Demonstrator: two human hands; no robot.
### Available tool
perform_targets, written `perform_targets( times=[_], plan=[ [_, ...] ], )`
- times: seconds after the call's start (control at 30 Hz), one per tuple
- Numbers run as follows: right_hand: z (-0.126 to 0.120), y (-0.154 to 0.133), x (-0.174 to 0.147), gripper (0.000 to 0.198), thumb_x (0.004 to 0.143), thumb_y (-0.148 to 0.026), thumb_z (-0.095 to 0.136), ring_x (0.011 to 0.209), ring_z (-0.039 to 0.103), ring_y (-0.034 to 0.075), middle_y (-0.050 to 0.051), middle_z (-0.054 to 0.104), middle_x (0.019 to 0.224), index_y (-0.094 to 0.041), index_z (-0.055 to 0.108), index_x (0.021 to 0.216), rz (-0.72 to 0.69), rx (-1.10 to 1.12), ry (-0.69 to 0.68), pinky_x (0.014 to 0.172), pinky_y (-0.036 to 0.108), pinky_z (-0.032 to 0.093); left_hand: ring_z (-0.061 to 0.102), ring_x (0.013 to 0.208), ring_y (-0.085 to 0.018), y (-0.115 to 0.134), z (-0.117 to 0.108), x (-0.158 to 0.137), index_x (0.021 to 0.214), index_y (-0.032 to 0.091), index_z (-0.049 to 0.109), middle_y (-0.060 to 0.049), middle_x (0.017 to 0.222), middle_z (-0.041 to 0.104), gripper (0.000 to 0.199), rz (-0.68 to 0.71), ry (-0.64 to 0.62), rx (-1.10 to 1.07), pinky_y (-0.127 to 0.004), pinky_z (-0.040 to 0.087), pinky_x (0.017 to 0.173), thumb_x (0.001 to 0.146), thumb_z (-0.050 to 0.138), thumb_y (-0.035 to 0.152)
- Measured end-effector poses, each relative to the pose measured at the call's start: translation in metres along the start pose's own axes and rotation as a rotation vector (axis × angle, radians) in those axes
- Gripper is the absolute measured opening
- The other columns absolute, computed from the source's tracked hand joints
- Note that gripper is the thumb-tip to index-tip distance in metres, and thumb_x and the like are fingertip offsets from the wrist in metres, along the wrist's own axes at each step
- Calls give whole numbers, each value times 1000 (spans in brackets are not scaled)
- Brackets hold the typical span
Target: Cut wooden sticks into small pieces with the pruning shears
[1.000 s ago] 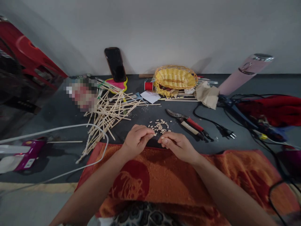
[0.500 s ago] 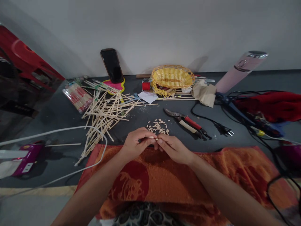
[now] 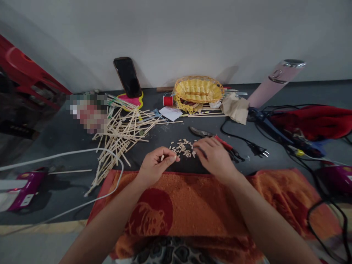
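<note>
Parting our hands, we keep the left hand (image 3: 155, 165) pinching a small wooden piece (image 3: 162, 158), while the right hand (image 3: 213, 154) has moved, fingers loose, onto the cut pieces (image 3: 182, 147) just ahead.

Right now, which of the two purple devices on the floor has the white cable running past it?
The purple device at far left: the white cable runs just above it. The one at far right sits among black cords.

The cut pieces (image 3: 183, 147) lie between the stick pile (image 3: 123, 132) at left and the pruners (image 3: 217, 141) at right — basket (image 3: 198, 90) behind.
</note>
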State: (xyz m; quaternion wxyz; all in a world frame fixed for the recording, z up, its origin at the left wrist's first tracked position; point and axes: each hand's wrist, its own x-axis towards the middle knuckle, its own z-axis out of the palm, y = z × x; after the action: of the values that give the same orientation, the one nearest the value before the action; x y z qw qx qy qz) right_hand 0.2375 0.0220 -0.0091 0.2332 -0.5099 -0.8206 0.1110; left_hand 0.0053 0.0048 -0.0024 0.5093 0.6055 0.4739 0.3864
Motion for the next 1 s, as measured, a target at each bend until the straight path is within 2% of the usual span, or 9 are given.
perform_targets(
  times=[0.1, 0.17, 0.33, 0.47, 0.6, 0.7, 0.8, 0.9, 1.0],
  plan=[
    [-13, 23, -1, 22, 89, -35, 52, 106, 48, 32, 14, 59, 114, -21, 63, 103, 205, -302, 49, 84, 47, 44, 51, 55, -9, -2, -1, 2, 83, 16, 65, -4, 78, 73, 19, -77, 30, -116, -21, 38, 51, 81, 66, 35],
    [-17, 35, -4, 26, 86, -40, 56, 106, 47, 34, 15, 56, 118, -20, 63, 101, 269, -397, 6, 78, 48, 46, 45, 50, -7, -3, -1, 3, 82, 16, 65, -5, 79, 74, 19, -106, 37, -187, -20, 34, 48, 80, 68, 34],
    [-13, 46, -4, 23, 88, -36, 53, 106, 51, 31, 15, 56, 117, -17, 64, 95, 276, -386, -76, 80, 45, 47, 40, 48, -5, -4, -1, 5, 81, 15, 63, -6, 82, 74, 16, -135, 33, -309, -19, 30, 46, 80, 68, 30],
    [-13, 42, 2, 26, 92, -38, 44, 101, 57, 27, 12, 54, 125, -19, 61, 88, 332, -240, 21, 75, 39, 49, 38, 46, -3, -5, -2, 6, 80, 15, 61, -6, 83, 74, 16, -157, 33, -428, -19, 28, 45, 78, 70, 29],
    [-19, 32, 5, 31, 92, -48, 44, 88, 61, 21, 12, 61, 106, -19, 55, 91, 364, 259, 134, 65, 31, 49, 39, 45, -3, -7, -3, 7, 79, 14, 61, -6, 79, 73, 16, -159, 52, -488, -19, 28, 45, 76, 72, 26],
    [-25, 20, 4, 38, 84, -53, 58, 61, 56, 14, 4, 62, 81, -19, 51, 100, 456, 726, 7, 51, 26, 45, 39, 45, -3, -8, -4, 8, 78, 14, 62, -5, 75, 73, 17, -158, 69, -519, -18, 28, 45, 74, 74, 25],
    [-28, 11, 2, 36, 82, -50, 62, 54, 53, 12, -1, 58, 72, -20, 50, 99, 473, 976, -101, 45, 23, 38, 42, 46, -3, -7, -5, 9, 78, 14, 64, -4, 73, 72, 18, -182, 92, -538, -17, 28, 45, 71, 77, 23],
    [-26, 7, 1, 26, 84, -44, 60, 55, 53, 12, -2, 55, 68, -22, 50, 92, 385, 902, -89, 48, 24, 39, 44, 47, -3, -5, -7, 11, 80, 14, 68, -3, 72, 70, 19, -206, 111, -568, -16, 29, 45, 68, 79, 23],
    [-20, 4, 0, 17, 87, -34, 56, 93, 60, 21, 6, 60, 94, -23, 52, 99, 188, 574, -6, 69, 32, 49, 42, 47, -2, -6, -10, 12, 78, 14, 69, -2, 69, 68, 18, -187, 118, -621, -16, 28, 44, 67, 80, 23]
  ],
)
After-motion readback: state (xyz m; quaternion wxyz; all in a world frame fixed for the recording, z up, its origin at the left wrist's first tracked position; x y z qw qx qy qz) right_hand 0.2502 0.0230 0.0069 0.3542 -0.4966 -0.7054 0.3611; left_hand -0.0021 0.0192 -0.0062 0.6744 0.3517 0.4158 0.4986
